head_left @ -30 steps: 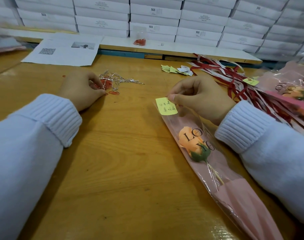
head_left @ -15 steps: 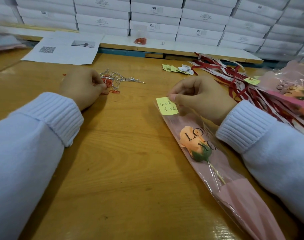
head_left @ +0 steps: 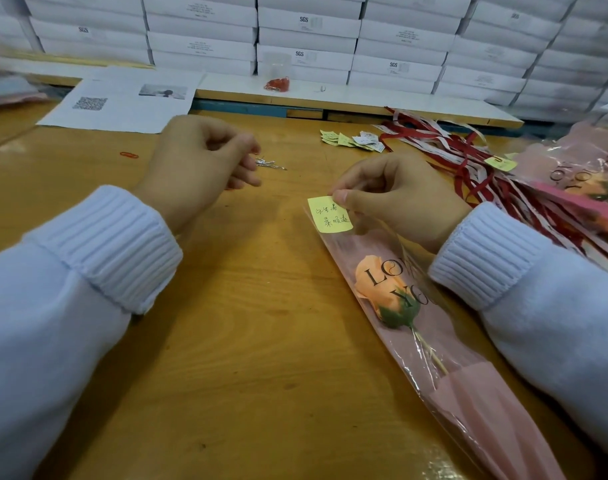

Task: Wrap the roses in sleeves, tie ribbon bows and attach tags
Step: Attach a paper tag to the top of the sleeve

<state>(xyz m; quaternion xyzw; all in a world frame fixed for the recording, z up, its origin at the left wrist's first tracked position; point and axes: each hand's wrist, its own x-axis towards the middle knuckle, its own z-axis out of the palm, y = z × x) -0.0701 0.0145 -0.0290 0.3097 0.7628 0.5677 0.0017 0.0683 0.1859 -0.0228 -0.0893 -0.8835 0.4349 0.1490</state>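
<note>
Pinching the yellow tag (head_left: 330,216) between thumb and forefinger, the right hand (head_left: 396,199) holds it at the top edge of the pink sleeve (head_left: 468,393), which lies on the table (head_left: 243,341) with the rose (head_left: 378,282) inside. The left hand (head_left: 198,168) hovers, fingers curled, just beside the paper clips (head_left: 271,164); whether it holds one cannot be told. Judged status: sleeving is done, the tag is not yet fastened, and no bow shows, with the ribbons (head_left: 468,161) lying apart.
</note>
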